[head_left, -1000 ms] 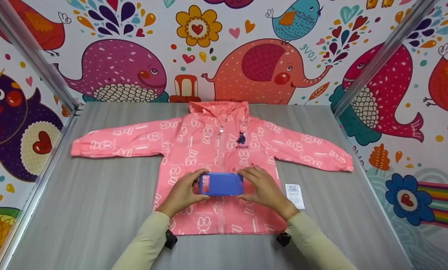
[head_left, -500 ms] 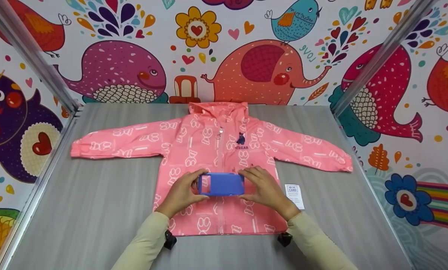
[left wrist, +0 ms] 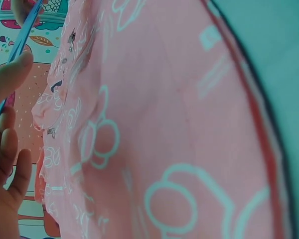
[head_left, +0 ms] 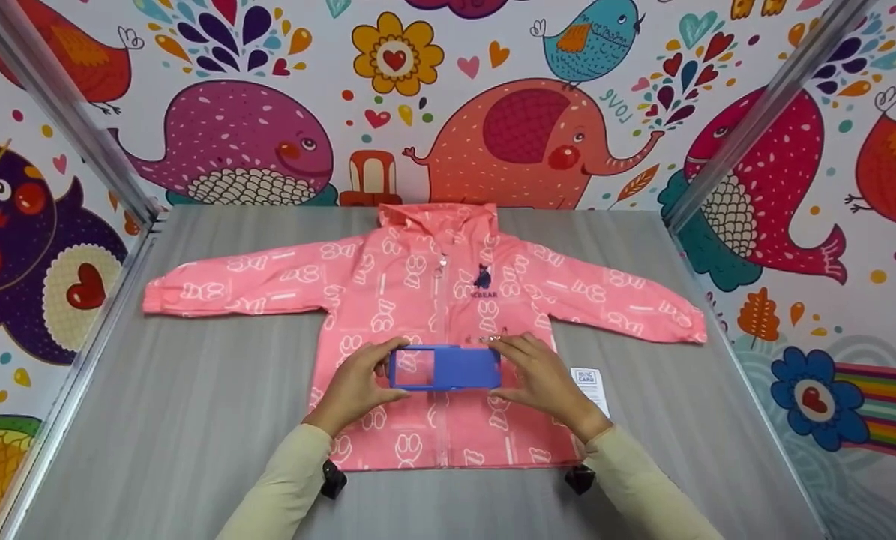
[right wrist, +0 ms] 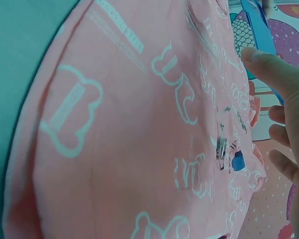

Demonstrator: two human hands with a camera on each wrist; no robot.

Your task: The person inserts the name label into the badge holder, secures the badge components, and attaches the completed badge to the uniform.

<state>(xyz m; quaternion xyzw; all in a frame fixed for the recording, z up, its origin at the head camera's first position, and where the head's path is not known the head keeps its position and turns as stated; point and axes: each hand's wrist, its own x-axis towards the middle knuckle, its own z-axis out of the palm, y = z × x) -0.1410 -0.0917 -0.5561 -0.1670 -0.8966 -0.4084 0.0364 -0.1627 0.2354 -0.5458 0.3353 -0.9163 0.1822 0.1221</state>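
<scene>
A blue flat rectangular thing (head_left: 464,367), with an open frame on its left part and a solid panel on its right, is held above a jacket. My left hand (head_left: 356,384) grips the frame's left end between thumb and fingers. At the other end my right hand (head_left: 543,381) pinches the solid part. The pink hooded jacket (head_left: 384,300), printed with white outlines, lies flat beneath with its sleeves spread. In both wrist views the blue thing (left wrist: 22,37) shows edge-on, partly behind the thumb.
A white printed card (head_left: 590,384) lies at the jacket's right side, partly covered by my right wrist. The grey table (head_left: 193,390) ends at patterned walls (head_left: 388,142) with metal corner posts (head_left: 762,112).
My hands have moved apart, left hand leftward and right hand rightward. The blue thing has become longer, and the opening on its left part has widened.
</scene>
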